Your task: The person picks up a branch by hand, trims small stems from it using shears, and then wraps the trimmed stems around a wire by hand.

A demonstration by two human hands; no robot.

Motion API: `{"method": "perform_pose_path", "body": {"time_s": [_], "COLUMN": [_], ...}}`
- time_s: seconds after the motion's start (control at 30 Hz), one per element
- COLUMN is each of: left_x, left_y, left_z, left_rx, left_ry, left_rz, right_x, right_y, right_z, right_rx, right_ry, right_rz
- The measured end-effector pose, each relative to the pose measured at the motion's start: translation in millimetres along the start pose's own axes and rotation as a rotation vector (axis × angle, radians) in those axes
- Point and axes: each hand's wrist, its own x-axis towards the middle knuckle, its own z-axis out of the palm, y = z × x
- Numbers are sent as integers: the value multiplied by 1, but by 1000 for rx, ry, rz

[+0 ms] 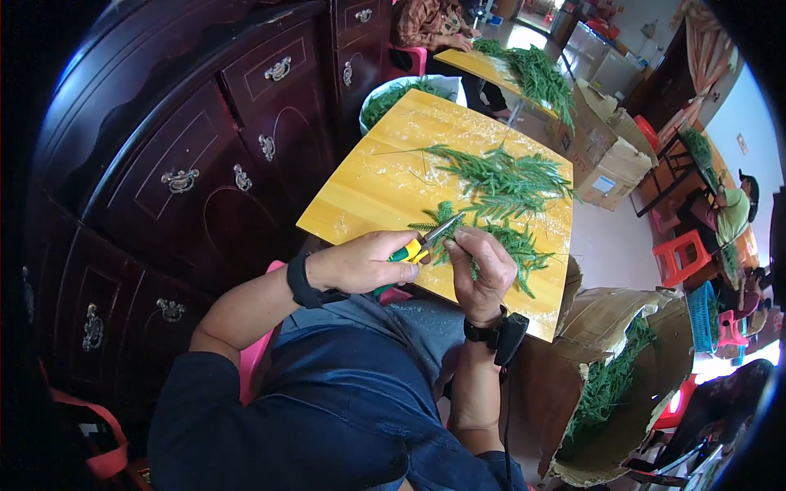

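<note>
The pliers (442,229) have yellow-and-green handles (408,250), the sprigs (512,176) are green, and the tabletop (360,184) is yellow, speckled white. The cabinet (205,143) is dark reddish-brown, the 2 wristbands (300,282) black, a co-worker's sleeve (416,31) brown plaid.

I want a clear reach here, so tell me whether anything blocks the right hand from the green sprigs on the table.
Nothing visible stands between the right hand and the nearest green sprigs, just beyond it on the yellow table. The pliers in the left hand are to the left, outside that path.

Wearer's two hands (364,263), one pair of pliers (432,236), two black wristbands (301,282), two yellow tables (360,188)
</note>
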Motion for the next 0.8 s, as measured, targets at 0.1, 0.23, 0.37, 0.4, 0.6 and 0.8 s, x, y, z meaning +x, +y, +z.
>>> {"method": "perform_pose_path", "body": {"time_s": [0.1, 0.23, 0.37, 0.4, 0.6, 0.8], "left_x": [1, 2, 10, 11, 20, 15], "left_y": [-3, -5, -13, -14, -33, -31], "left_z": [6, 16, 25, 27, 32, 20], "left_rx": [154, 248, 494, 579, 769, 122], "left_ry": [112, 217, 344, 388, 515, 271], "left_rz": [81, 41, -3, 24, 80, -21], "right_x": [-2, -3, -4, -5, -12, -13], "right_y": [0, -6, -6, -3, 16, 15], "right_z": [1, 7, 11, 10, 16, 21], "right_rx": [61, 318, 847, 951, 1232, 859], "right_ry": [-7, -18, 8, -10, 1, -7], "right_rz": [71, 335, 792, 847, 1006, 843]}}
